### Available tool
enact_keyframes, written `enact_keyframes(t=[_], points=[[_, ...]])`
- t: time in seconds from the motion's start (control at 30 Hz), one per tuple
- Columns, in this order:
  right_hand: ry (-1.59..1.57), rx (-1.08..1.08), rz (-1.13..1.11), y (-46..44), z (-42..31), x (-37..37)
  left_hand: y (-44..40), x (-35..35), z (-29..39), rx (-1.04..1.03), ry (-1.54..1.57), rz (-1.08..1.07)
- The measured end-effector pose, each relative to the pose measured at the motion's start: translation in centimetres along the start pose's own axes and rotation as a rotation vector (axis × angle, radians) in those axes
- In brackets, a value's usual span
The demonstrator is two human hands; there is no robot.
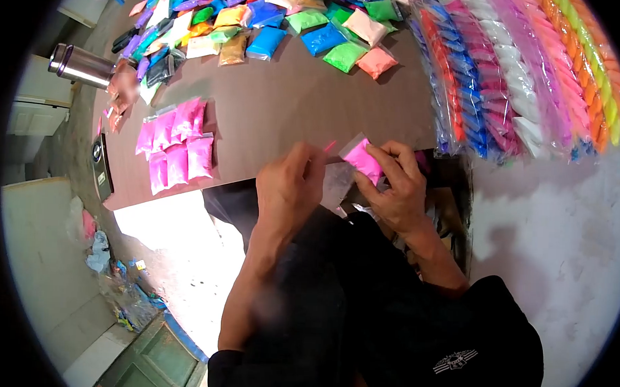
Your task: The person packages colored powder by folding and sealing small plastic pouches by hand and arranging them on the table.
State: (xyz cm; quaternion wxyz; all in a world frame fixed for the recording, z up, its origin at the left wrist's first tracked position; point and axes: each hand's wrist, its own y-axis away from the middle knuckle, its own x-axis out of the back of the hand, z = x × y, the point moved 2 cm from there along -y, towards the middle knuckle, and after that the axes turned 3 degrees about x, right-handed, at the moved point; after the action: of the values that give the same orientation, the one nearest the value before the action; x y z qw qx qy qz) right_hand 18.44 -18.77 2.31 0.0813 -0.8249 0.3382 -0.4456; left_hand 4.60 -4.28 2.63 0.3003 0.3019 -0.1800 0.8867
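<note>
My right hand (399,186) pinches a small clear packet of bright pink material (363,159) between thumb and fingers, above the table's front edge. Close to its left, my left hand (293,183) is closed, and a thin pink strip (330,146) sticks out past its fingertips toward the packet. Whether that strip is a tool or a scrap cannot be made out. Left of my hands, two rows of similar pink packets (176,164) lie on the brown table (279,104).
A heap of many-coloured packets (267,42) covers the far side. Long strips of joined packets (512,71) hang at the right. A metal flask (86,65) stands at the left edge, near a dark phone-like device (102,166). Plastic waste (129,300) lies on the floor.
</note>
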Motion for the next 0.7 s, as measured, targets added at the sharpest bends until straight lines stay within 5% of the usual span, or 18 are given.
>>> enact_keyframes(t=[0.13, 0.3, 0.7], points=[[-0.023, 0.040, 0.078, -0.3, 0.1, 0.0, 0.8, 0.7, 0.2, 0.089, 0.217, 0.020], [-0.593, -0.549, -0.038, 0.1, 0.2, -0.4, 1.6, 1.1, -0.1, 0.180, 0.315, 0.050], [-0.678, -0.591, -0.008, 0.8, 1.6, -2.3, 1.7, -1.9, 1.1, -0.058, 0.223, 0.034]])
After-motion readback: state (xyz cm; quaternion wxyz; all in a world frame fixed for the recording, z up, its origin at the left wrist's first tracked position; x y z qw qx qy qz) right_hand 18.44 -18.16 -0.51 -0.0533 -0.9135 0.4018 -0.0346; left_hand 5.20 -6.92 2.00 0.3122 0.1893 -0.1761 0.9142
